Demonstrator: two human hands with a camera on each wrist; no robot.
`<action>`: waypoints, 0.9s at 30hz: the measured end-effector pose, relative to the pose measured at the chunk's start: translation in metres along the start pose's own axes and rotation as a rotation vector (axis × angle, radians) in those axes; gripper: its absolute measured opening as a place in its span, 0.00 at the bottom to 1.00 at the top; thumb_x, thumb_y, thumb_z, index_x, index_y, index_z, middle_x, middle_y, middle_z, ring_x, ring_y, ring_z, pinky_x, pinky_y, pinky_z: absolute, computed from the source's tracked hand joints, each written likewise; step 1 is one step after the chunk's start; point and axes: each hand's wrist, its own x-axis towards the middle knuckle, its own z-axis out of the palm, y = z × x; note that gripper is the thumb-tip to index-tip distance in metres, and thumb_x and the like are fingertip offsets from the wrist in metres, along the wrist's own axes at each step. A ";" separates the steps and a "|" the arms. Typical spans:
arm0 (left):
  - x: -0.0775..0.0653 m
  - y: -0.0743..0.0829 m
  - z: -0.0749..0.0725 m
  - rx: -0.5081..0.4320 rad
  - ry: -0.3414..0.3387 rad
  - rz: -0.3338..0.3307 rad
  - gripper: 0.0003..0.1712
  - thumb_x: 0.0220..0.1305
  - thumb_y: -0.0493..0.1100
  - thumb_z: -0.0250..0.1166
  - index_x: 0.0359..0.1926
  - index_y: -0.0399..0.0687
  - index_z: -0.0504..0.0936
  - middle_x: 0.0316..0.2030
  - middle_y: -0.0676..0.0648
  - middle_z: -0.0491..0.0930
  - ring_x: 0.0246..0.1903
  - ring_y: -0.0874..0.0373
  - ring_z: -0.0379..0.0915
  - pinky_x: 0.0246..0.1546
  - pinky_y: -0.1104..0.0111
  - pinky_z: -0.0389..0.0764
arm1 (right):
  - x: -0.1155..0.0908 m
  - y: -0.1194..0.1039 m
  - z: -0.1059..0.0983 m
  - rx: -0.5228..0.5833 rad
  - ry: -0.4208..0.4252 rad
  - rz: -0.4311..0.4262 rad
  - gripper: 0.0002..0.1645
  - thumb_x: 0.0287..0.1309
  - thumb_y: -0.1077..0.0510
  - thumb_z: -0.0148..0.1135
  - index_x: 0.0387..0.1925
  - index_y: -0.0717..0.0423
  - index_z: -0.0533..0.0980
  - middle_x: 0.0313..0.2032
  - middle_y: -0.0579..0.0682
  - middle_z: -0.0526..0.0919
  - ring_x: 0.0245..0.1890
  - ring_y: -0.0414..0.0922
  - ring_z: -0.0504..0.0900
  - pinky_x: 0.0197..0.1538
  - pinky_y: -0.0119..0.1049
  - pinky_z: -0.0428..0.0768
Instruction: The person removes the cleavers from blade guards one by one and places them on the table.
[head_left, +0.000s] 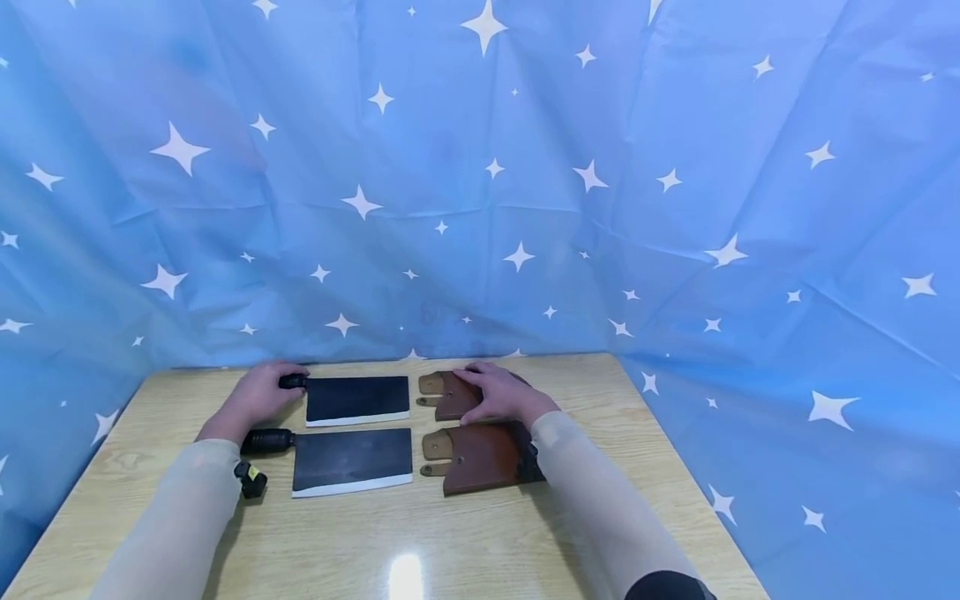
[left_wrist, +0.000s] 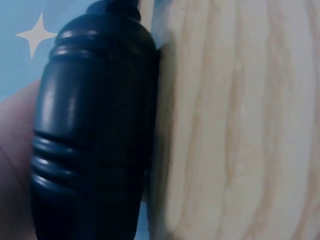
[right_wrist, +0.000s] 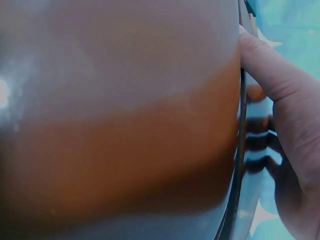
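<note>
Two cleavers with dark blades and pale cutting edges lie flat on the table, one behind the other. My left hand (head_left: 266,392) holds the black handle of the far cleaver (head_left: 358,397). Beside that wrist is the near cleaver (head_left: 352,460), whose ridged black handle (left_wrist: 95,115) fills much of the left wrist view. To the right, two brown leather sheaths lie with their strap ends toward the blades. My right hand (head_left: 501,392) grips the far sheath (head_left: 448,402), thumb at its near side. Under that wrist lies the near sheath (head_left: 483,458), large in the right wrist view.
The light wooden table (head_left: 337,542) ends just behind the far cleaver and sheath. A blue curtain with white stars (head_left: 450,167) hangs behind and around it. Light glares off the table near the front.
</note>
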 end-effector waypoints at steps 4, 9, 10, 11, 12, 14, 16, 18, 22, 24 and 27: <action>-0.001 0.002 0.000 -0.017 -0.001 -0.020 0.25 0.74 0.41 0.72 0.68 0.38 0.85 0.70 0.25 0.74 0.69 0.21 0.68 0.66 0.28 0.71 | 0.000 0.001 0.001 -0.002 0.001 0.001 0.67 0.58 0.27 0.81 0.89 0.42 0.59 0.85 0.58 0.59 0.84 0.60 0.59 0.80 0.59 0.66; -0.001 0.004 -0.001 -0.017 0.009 -0.025 0.24 0.74 0.41 0.72 0.67 0.39 0.86 0.70 0.25 0.74 0.68 0.21 0.68 0.65 0.28 0.71 | 0.002 0.003 0.001 -0.015 0.013 -0.007 0.67 0.57 0.27 0.81 0.89 0.43 0.59 0.85 0.59 0.59 0.83 0.60 0.60 0.79 0.59 0.67; -0.001 0.005 -0.001 -0.014 0.010 -0.019 0.24 0.74 0.41 0.72 0.67 0.39 0.86 0.70 0.25 0.75 0.68 0.20 0.69 0.65 0.28 0.72 | 0.002 0.003 0.001 -0.018 0.015 -0.007 0.67 0.58 0.27 0.81 0.89 0.43 0.59 0.85 0.58 0.59 0.84 0.60 0.59 0.79 0.59 0.67; -0.001 0.005 -0.001 -0.013 0.010 -0.015 0.24 0.74 0.41 0.73 0.67 0.39 0.86 0.70 0.25 0.75 0.68 0.21 0.69 0.65 0.28 0.72 | 0.001 0.003 0.000 -0.022 0.015 -0.005 0.67 0.58 0.27 0.81 0.89 0.43 0.59 0.85 0.58 0.58 0.84 0.60 0.59 0.79 0.59 0.67; -0.001 0.004 0.000 -0.009 0.009 -0.010 0.24 0.74 0.41 0.73 0.67 0.39 0.86 0.70 0.25 0.75 0.68 0.21 0.69 0.65 0.28 0.72 | 0.001 0.003 0.000 -0.025 0.015 -0.004 0.67 0.58 0.27 0.81 0.89 0.43 0.59 0.85 0.58 0.58 0.84 0.60 0.58 0.80 0.59 0.66; 0.000 0.004 0.001 -0.007 0.005 -0.002 0.25 0.74 0.41 0.73 0.68 0.39 0.86 0.70 0.25 0.75 0.68 0.21 0.69 0.65 0.28 0.72 | -0.001 0.003 0.001 -0.027 0.017 -0.001 0.67 0.58 0.27 0.80 0.89 0.42 0.59 0.86 0.58 0.57 0.85 0.60 0.57 0.81 0.58 0.65; 0.000 0.004 0.002 0.000 -0.002 0.004 0.26 0.74 0.41 0.73 0.69 0.39 0.85 0.71 0.25 0.75 0.69 0.21 0.69 0.65 0.28 0.71 | -0.002 0.004 0.001 -0.015 0.022 0.003 0.67 0.58 0.26 0.80 0.89 0.41 0.59 0.86 0.57 0.56 0.85 0.60 0.56 0.81 0.59 0.64; 0.001 0.004 0.003 0.007 -0.008 0.006 0.27 0.74 0.42 0.73 0.70 0.39 0.84 0.71 0.26 0.75 0.69 0.21 0.68 0.67 0.28 0.70 | -0.003 0.004 0.001 0.019 0.034 -0.001 0.66 0.57 0.27 0.81 0.88 0.42 0.60 0.86 0.57 0.56 0.85 0.60 0.55 0.81 0.60 0.64; 0.001 0.004 0.001 0.021 -0.005 0.019 0.27 0.73 0.42 0.73 0.69 0.37 0.84 0.70 0.26 0.75 0.70 0.21 0.67 0.68 0.28 0.69 | -0.004 0.007 0.002 0.083 0.100 -0.025 0.64 0.58 0.29 0.82 0.87 0.46 0.64 0.85 0.60 0.58 0.85 0.62 0.56 0.80 0.62 0.64; 0.000 0.005 0.000 0.035 0.003 0.034 0.28 0.73 0.42 0.73 0.69 0.36 0.83 0.70 0.26 0.75 0.70 0.22 0.67 0.68 0.28 0.69 | -0.006 0.008 0.002 0.091 0.141 -0.039 0.62 0.60 0.31 0.81 0.85 0.49 0.66 0.84 0.60 0.60 0.84 0.62 0.57 0.80 0.63 0.64; -0.005 0.009 -0.002 0.060 0.024 0.050 0.30 0.75 0.44 0.73 0.72 0.35 0.81 0.71 0.26 0.74 0.71 0.22 0.66 0.68 0.28 0.68 | -0.010 0.008 -0.001 0.072 0.191 -0.040 0.59 0.61 0.32 0.81 0.84 0.53 0.68 0.83 0.60 0.64 0.83 0.62 0.60 0.81 0.63 0.62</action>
